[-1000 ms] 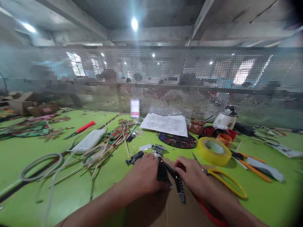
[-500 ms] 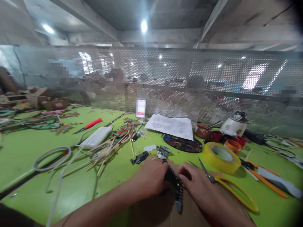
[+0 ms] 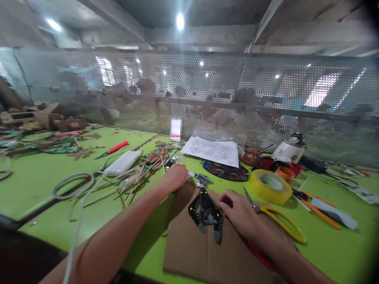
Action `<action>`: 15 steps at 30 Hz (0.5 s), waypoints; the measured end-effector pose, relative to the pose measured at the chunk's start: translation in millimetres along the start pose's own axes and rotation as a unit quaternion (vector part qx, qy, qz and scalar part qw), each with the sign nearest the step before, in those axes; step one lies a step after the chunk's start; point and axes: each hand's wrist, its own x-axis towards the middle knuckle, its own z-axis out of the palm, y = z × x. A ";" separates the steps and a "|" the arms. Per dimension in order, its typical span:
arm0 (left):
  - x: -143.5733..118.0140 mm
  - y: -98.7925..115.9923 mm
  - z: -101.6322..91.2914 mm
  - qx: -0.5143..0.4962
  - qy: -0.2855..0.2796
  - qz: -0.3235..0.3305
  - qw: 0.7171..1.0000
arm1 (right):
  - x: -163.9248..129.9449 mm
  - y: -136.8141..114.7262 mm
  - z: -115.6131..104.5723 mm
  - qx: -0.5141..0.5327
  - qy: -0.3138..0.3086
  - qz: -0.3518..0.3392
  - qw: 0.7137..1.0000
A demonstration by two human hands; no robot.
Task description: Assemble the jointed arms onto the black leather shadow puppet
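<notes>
On a brown cardboard sheet (image 3: 189, 252) lies a black figure cut-out (image 3: 204, 213) with two leg-like parts, white dots along its edges and grey ends. My left hand (image 3: 176, 177) reaches beyond the cardboard's far left edge, over the spot of a dark grey piece; its fingers are hidden beneath it. Beside the cut-out's right edge my right hand (image 3: 238, 209) rests with curled fingers, and I cannot make out what is in them. A grey and white piece (image 3: 203, 180) lies just past the cut-out. Yellow-handled scissors (image 3: 257, 208) lie right of my right hand.
A yellow tape roll (image 3: 271, 186), orange-handled pliers (image 3: 321, 213) and paint jars (image 3: 286, 173) stand or lie to the right. Behind are a paint palette (image 3: 226, 170) and white papers (image 3: 210, 150). Thin sticks (image 3: 127, 187), a white power strip (image 3: 123, 162) and a red-handled knife (image 3: 117, 147) lie left.
My left hand has left the black cut-out and moved left and away, over the dark grey piece. The cut-out now lies in full view. My right hand stays by its right edge.
</notes>
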 end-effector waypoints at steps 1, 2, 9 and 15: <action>0.7 2.5 1.5 0.032 -0.005 0.006 0.999 | 0.3 -0.2 -0.6 -0.002 0.002 -0.005 1.000; 1.3 5.3 2.8 0.057 -0.009 0.013 0.998 | 0.7 -0.2 -1.1 -0.004 0.005 -0.008 1.000; 4.7 19.5 -1.1 0.167 -0.044 0.065 0.983 | 6.7 8.3 -5.2 0.006 0.011 0.014 1.000; 14.0 29.8 -2.3 0.177 -0.053 0.070 0.980 | 9.9 9.8 -9.8 0.016 0.031 0.004 0.999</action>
